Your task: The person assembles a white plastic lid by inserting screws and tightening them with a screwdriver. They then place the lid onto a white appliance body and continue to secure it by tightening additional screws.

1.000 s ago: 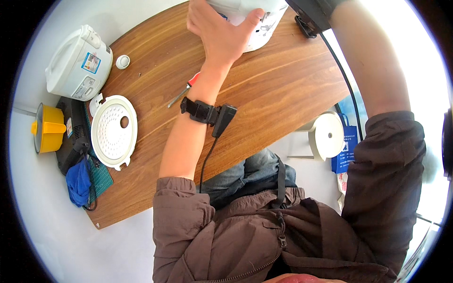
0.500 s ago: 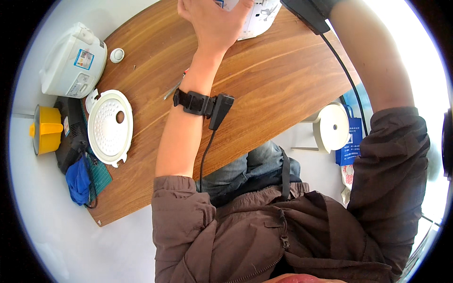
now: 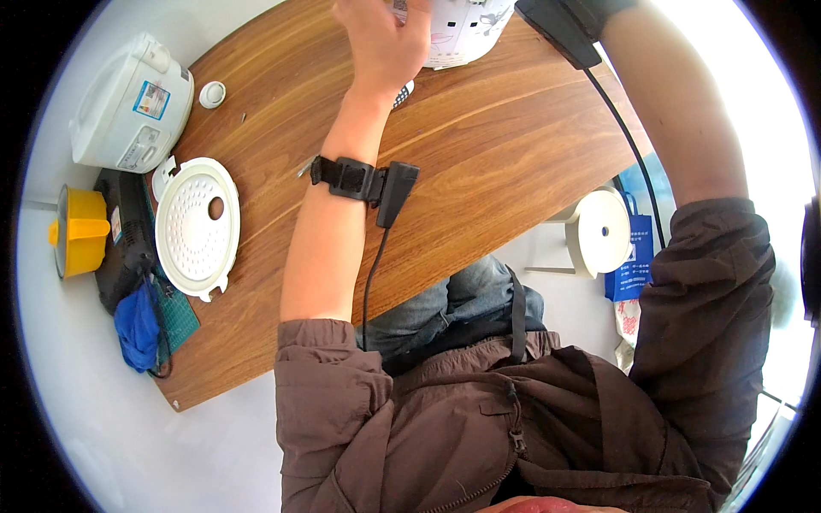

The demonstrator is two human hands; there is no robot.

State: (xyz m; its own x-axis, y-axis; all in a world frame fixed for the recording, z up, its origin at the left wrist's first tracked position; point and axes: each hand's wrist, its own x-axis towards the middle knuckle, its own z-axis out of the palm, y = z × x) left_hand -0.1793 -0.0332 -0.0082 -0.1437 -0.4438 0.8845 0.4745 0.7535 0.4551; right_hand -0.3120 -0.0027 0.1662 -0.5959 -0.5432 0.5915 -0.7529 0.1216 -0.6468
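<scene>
At the top edge of the head view, my left hand (image 3: pixel 385 47) grips the left side of a white, rounded housing (image 3: pixel 466 38). The housing has a printed grey and pink pattern and small dark square slots, and its upper part is cut off by the frame. The thumb lies along its wall; the other fingertips are partly out of frame. Beneath my left wrist, a small black-and-white checked thing (image 3: pixel 404 94) shows, partly covered. My right forearm (image 3: pixel 676 103) reaches up at the right, but its hand is beyond the top edge.
On the wooden table (image 3: pixel 479 154) at the left are a white rice cooker (image 3: pixel 137 107), a small round white cap (image 3: pixel 212 95), a perforated white disc (image 3: pixel 198 227), a black case (image 3: pixel 128 248), a yellow container (image 3: pixel 84 231) and blue cloth (image 3: pixel 137 329). A white stool (image 3: pixel 599 231) stands right.
My left hand has shifted slightly left along with the housing's turn. The checked thing under my wrist has come into sight. The right forearm has barely moved.
</scene>
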